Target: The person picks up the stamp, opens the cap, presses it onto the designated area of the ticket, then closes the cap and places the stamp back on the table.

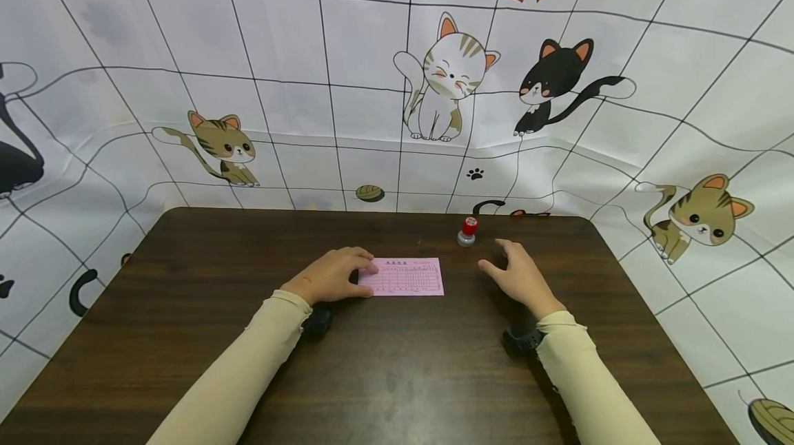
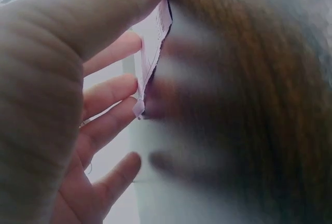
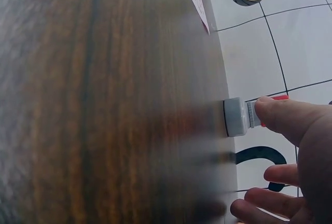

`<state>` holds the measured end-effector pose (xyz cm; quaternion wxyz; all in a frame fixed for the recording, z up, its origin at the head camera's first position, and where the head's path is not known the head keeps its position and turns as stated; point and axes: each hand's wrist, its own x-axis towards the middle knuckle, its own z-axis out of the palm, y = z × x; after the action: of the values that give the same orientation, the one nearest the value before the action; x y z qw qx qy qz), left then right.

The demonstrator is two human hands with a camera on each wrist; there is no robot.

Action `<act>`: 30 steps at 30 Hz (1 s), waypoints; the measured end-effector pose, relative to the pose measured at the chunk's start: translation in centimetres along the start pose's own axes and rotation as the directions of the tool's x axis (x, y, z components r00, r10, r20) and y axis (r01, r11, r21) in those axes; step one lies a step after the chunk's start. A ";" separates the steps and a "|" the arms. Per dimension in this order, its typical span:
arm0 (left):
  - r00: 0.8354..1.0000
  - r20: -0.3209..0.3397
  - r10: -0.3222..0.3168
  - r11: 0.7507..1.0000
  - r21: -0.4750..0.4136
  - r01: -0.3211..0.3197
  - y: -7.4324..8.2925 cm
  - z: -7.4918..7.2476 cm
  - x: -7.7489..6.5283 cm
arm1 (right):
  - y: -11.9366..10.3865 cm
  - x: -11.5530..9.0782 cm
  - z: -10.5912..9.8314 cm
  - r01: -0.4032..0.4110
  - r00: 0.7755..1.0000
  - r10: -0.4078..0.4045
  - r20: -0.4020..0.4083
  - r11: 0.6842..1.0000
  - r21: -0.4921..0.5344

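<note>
A pink printed slip [image 1: 409, 277] with a ruled grid lies flat near the far middle of the table. Over its left end rests my left hand [image 1: 333, 276], thumb and fingertips touching the paper. The left wrist view shows the slip [image 2: 151, 53] edge-on, its near edge slightly wavy, with the fingers spread along it. Beyond the slip to the right, a small stamp [image 1: 468, 231] with a red top and a grey base stands upright. My right hand [image 1: 522, 281] hovers just right of the stamp, thumb and fingers apart, holding nothing; the thumb overlaps the stamp [image 3: 236, 117] in the right wrist view.
The dark brown wooden table [image 1: 403, 376] ends at a far edge behind the stamp. A white sheet [image 1: 366, 107] with grid lines and cartoon cats hangs behind it and along both sides. Dark bands circle both wrists.
</note>
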<state>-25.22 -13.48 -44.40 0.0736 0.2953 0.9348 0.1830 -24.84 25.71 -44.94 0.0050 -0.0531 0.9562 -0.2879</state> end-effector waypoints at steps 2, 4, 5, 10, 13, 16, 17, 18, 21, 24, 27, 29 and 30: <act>1.000 -0.016 -0.002 1.000 0.008 0.002 0.0 -0.2 -0.1 | 0.0 0.0 -0.1 0.012 1.000 -0.012 -0.007 1.000 0.003; 0.999 -0.045 -0.014 1.000 0.013 0.015 0.0 -0.6 -0.3 | -0.1 0.1 -0.2 0.033 0.999 -0.033 -0.022 0.999 0.006; 0.997 -0.068 -0.023 1.000 0.009 0.024 0.0 -0.9 -0.5 | -0.1 0.1 -0.3 0.044 0.999 -0.044 -0.031 0.999 0.009; 0.975 -0.195 -0.109 0.993 -0.068 0.098 0.2 -2.3 -1.2 | -0.3 0.7 -0.8 0.082 0.994 -0.078 -0.078 0.995 0.050; 0.959 -0.226 -0.174 0.979 -0.145 0.143 0.1 -2.7 -1.7 | -0.4 1.4 -0.7 0.082 0.994 -0.073 -0.083 0.990 0.113; 0.951 -0.222 -0.218 0.963 -0.205 0.173 -0.1 -2.7 -2.1 | -0.5 2.4 -0.4 0.072 0.996 -0.059 -0.074 0.981 0.180; 0.949 -0.219 -0.229 0.958 -0.226 0.179 -0.1 -2.6 -2.1 | -0.6 2.7 -0.3 0.068 0.996 -0.055 -0.072 0.977 0.200; 0.947 -0.218 -0.237 0.953 -0.244 0.182 -0.2 -2.5 -2.2 | -0.6 3.1 -0.2 0.065 0.996 -0.050 -0.071 0.975 0.214; 0.938 -0.232 -0.255 0.937 -0.300 0.181 -0.5 -2.4 -2.0 | -0.9 4.0 -0.1 0.064 0.996 -0.048 -0.072 0.969 0.237; 0.927 -0.258 -0.271 0.920 -0.352 0.171 -0.9 -2.3 -1.8 | -1.2 4.7 0.2 0.064 0.996 -0.046 -0.076 0.964 0.258; 0.917 -0.272 -0.293 0.904 -0.391 0.173 -1.1 -2.3 -1.7 | -1.5 5.2 0.5 0.065 0.995 -0.042 -0.085 0.957 0.284; 0.912 -0.274 -0.303 0.896 -0.407 0.176 -1.1 -2.2 -1.6 | -1.6 5.3 0.8 0.066 0.995 -0.038 -0.097 0.950 0.307; 0.911 -0.274 -0.307 0.894 -0.411 0.177 -1.1 -2.1 -1.7 | -1.7 5.4 0.9 0.067 0.994 -0.036 -0.103 0.948 0.312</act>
<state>-24.97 -15.92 -42.84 -0.0071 0.1201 0.9106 0.3955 -30.02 23.28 -44.65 -0.0401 -0.0627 0.8954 -0.4390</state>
